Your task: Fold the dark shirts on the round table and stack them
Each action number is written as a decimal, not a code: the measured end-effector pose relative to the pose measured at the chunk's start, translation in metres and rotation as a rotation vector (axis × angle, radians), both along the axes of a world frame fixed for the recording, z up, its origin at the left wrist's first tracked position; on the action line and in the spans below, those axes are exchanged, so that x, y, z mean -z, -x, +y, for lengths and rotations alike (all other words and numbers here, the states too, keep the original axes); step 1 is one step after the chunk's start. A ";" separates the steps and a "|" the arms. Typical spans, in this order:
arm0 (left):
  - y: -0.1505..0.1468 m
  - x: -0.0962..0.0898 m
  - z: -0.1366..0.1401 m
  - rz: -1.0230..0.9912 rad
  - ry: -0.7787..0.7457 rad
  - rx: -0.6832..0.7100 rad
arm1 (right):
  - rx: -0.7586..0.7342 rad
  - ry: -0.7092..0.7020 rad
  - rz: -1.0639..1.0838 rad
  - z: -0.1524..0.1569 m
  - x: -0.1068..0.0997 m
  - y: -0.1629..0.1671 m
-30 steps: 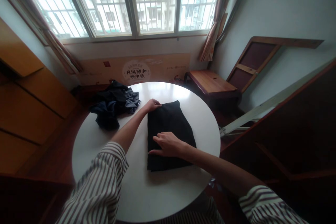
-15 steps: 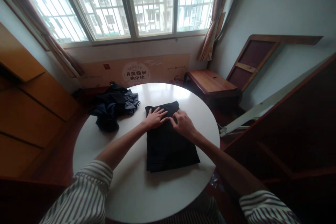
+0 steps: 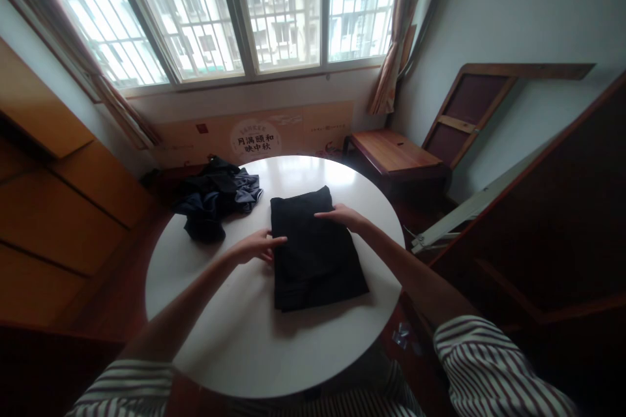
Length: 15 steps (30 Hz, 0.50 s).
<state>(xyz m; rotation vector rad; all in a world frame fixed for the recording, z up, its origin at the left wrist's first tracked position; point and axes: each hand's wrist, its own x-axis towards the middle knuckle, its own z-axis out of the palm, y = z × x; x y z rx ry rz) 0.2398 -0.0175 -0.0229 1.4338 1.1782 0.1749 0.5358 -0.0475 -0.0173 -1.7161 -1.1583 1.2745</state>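
with the clock laid over the round white table (image 3: 220, 345) and twelve toward the window (image 3: 283, 6), the black folded garment (image 3: 317, 260) lies flat just off the centre toward two o'clock. its upper end points to twelve, its wider end to five or six, where layered edges show.

the left hand (image 3: 254, 246) is at the garment's nine o'clock side, thumb on top and fingers curled in against the edge; it looks closed on the cloth. the right hand (image 3: 346, 216) is at the one-to-two o'clock edge, one digit stretched over the top and the others hidden. it seems to grip the edge too, but how firmly either one presses, i cannot tell.

the cloth looks matte, soft and limp, probably light to moderate in weight, with nothing fragile about it. it should not slip much in the fingers, though loose layers could slide over one another or sag in the middle. the surest hold is likely at opposite sides, three and nine o'clock, fingers under every layer and thumbs above.

between ten and eleven o'clock, well apart from the garment, a crumpled heap of dark clothes (image 3: 210, 202) sits at the rim. beyond the rim toward one or two stands a low wooden stool (image 3: 394, 151).
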 end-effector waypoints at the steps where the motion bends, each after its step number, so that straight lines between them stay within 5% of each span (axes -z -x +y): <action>1: -0.002 0.002 -0.006 -0.015 -0.002 0.039 | -0.001 -0.035 0.005 -0.001 0.001 0.003; 6: -0.041 0.016 -0.019 -0.170 -0.133 -0.070 | 0.062 -0.188 -0.087 0.004 0.004 -0.012; 15: -0.183 0.022 0.010 -0.217 -0.160 -0.222 | 0.246 -0.198 -0.507 0.041 -0.014 -0.129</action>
